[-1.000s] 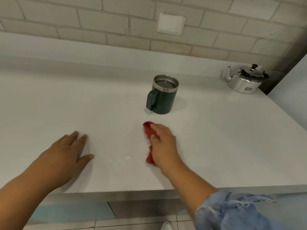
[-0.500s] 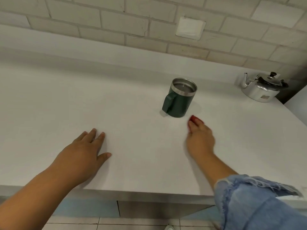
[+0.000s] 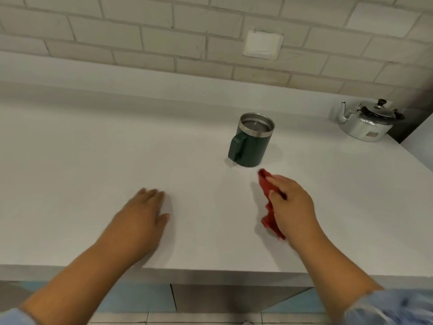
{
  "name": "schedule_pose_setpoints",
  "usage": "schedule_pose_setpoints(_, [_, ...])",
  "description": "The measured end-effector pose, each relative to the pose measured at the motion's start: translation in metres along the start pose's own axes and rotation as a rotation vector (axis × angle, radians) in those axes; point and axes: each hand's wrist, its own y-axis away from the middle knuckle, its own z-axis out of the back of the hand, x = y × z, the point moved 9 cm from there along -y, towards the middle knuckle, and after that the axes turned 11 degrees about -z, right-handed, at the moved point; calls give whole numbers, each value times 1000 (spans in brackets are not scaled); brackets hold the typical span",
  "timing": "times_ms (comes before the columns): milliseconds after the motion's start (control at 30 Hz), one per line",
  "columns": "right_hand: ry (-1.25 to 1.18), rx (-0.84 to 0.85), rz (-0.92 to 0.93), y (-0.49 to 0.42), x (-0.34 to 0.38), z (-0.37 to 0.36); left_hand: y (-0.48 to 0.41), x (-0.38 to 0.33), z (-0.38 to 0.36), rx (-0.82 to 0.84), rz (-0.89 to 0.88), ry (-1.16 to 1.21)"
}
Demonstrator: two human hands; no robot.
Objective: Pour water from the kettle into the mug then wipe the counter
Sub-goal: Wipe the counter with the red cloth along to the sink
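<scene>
Your left hand (image 3: 140, 216) was flat on the worktop (image 3: 93, 160), palm down, fingers straight and together, thumb out to the side. It held nothing and sat near the front edge, left of centre.

Your right hand (image 3: 293, 207) had its fingers curled round a red cloth (image 3: 269, 221) and was holding it down against the worktop, right of centre. One end of the cloth stuck out past your fingertips toward the back. The other end bunched out from under the thumb side of the palm. The hand was a bit blurred.

The mug (image 3: 251, 146) was dark green with a steel rim. It stood upright, right of centre and toward the back edge, with the handle facing front-left. The cloth tip was near its base but not touching. The inside showed a glint. I can't tell the fill level.

The kettle (image 3: 365, 123) was polished metal and sat in the back right corner, well apart from the mug. Its spout pointed left and its lid was on, with a dark knob.

A frayed denim sleeve (image 3: 398, 308) was on your right forearm. The pale brick wall (image 3: 164, 41) ran behind the worktop, with a white square plate (image 3: 262, 44) on it.
</scene>
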Motion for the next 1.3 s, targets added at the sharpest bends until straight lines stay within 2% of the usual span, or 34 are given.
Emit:
schedule_pose_setpoints(33, [30,21,-38,3,-12,1,-4,-22,0,-39,-69,43])
schedule_pose_setpoints(100, [6,188,-134,17,-34,-12,-13,-75,-4,-93,-224,179])
schedule_pose_setpoints(133, [4,201,-108,20,-37,-14,-16,-102,-8,-103,-287,258])
schedule_pose_setpoints(167, [29,133,-23,18,-32,-6,-19,-128,-12,-108,-337,332])
schedule_pose_setpoints(233, [126,-130,125,3,-23,25,-29,-171,-22,-116,-395,408])
schedule_pose_setpoints(300, [207,-325,70,-22,-31,52,-40,-200,-37,-81,-404,333])
schedule_pose_setpoints(367, [334,-377,-63,-48,-52,62,-48,-215,-60,36,-412,160])
schedule_pose_setpoints(433, [568,-320,-117,-63,-69,50,-47,-218,-79,137,-463,2])
schedule_pose_setpoints(500, [698,-265,-117,-69,-78,36,-43,-213,-83,136,-543,-83])
schedule_pose_setpoints(600, [706,-251,-92,-72,-79,31,-41,-186,-75,93,-583,-70])
schedule_pose_setpoints(733, [733,-261,-81,-71,-75,29,-35,-131,-56,45,-552,-34])
schedule_pose_setpoints(867, [765,-271,-84,-67,-72,27,-43,-81,-24,-66,-406,-25])
schedule_pose_setpoints(967, [774,-270,-70,-66,-70,25,-56,-105,-14,-144,-424,-24])
schedule_pose_setpoints(1100, [771,-267,-74,-67,-72,28,-44,-198,-46,-52,-766,-87])
schedule_pose_setpoints(1167, [778,-260,-79,-69,-73,28,-37,-203,-67,9,-750,-73])
schedule_pose_setpoints(1300, [773,-263,-61,-69,-75,28,-56,-160,-51,-74,-661,-8])
